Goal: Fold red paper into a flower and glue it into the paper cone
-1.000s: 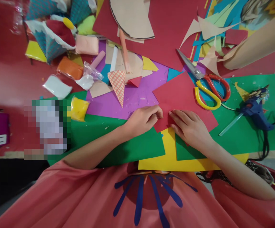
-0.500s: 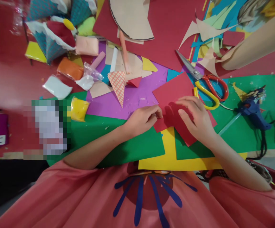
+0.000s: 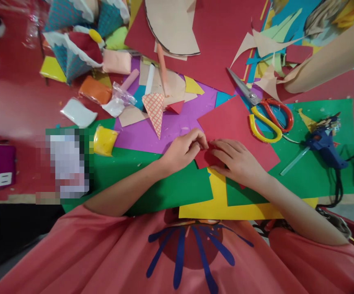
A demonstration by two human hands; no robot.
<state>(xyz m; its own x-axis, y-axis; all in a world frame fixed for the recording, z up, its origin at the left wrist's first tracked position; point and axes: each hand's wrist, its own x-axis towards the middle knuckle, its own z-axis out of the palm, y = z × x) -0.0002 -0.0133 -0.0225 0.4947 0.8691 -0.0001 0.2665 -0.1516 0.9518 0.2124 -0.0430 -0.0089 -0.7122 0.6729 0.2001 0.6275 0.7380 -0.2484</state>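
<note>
A sheet of red paper [image 3: 235, 122] lies turned at an angle over purple, green and yellow sheets. My left hand [image 3: 183, 151] rests at its left edge with the fingers curled together; whatever may be between the fingertips is hidden. Flat on the lower part of the red sheet is my right hand [image 3: 238, 160], its fingers stretched towards the left hand. Beyond the right hand lie scissors [image 3: 252, 98] with one yellow and one red handle. A small paper cone with a checked pattern [image 3: 155, 110] is on the purple sheet [image 3: 177, 136].
A blue glue gun [image 3: 325, 147] lies on the green sheet at right. Paper offcuts [image 3: 268, 43] and a rolled tan sheet [image 3: 326, 61] are at upper right. Blue patterned cones [image 3: 73, 57] and bagged clay [image 3: 105, 141] crowd the left. A tan fan-shaped piece [image 3: 173, 28] is at the back.
My right hand has come down onto the red paper and moved left, close to the left hand. The left hand has hardly moved. The view has shifted slightly.
</note>
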